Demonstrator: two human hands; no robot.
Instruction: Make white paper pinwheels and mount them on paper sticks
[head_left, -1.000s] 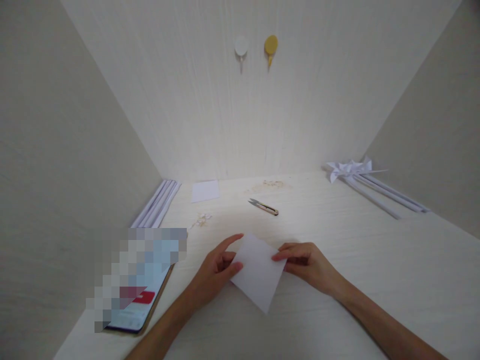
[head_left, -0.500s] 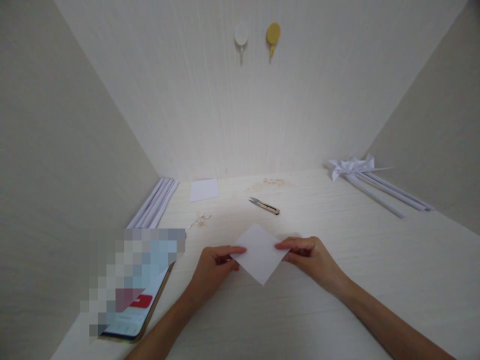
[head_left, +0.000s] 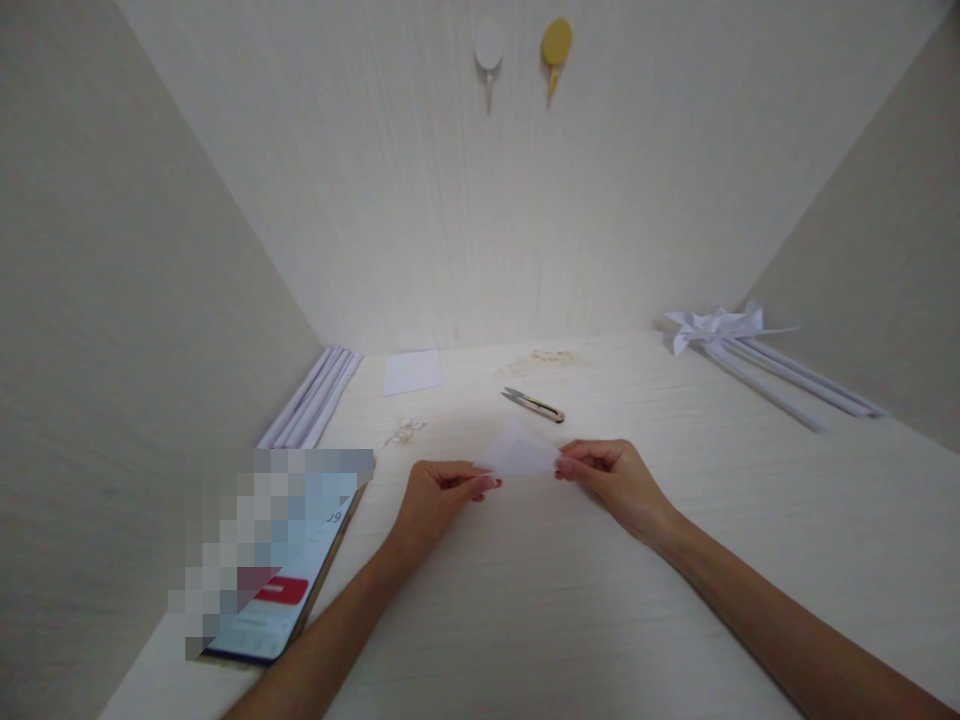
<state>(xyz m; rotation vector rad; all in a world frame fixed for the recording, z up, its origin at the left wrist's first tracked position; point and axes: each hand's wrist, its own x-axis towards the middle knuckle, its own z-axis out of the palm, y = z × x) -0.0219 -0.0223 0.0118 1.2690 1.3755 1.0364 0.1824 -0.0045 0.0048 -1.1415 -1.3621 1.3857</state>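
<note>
A small piece of white paper [head_left: 519, 450] is held between my two hands above the table, its visible outline a triangle with the point away from me. My left hand [head_left: 446, 492] pinches the left corner between thumb and fingers. At the right corner, my right hand [head_left: 611, 475] grips in the same way. Just beyond the paper lies a pair of thread snips [head_left: 534, 404], blades pointing left. A flat sheet of white paper [head_left: 412, 372] rests farther back on the left.
Rolled white paper tubes [head_left: 309, 398] lie at the left wall. At the back right are paper pinwheel-like shapes [head_left: 712, 325] with paper sticks [head_left: 787, 372]. A phone [head_left: 300, 590] lies beside my left forearm. Rubber bands [head_left: 405, 431] sit left of the snips. Two hooks hang on the wall.
The paper was a flat diamond and now shows as a triangle, its near corner no longer visible. Both hands have turned and shifted slightly away from me. The camera view has tilted slightly.
</note>
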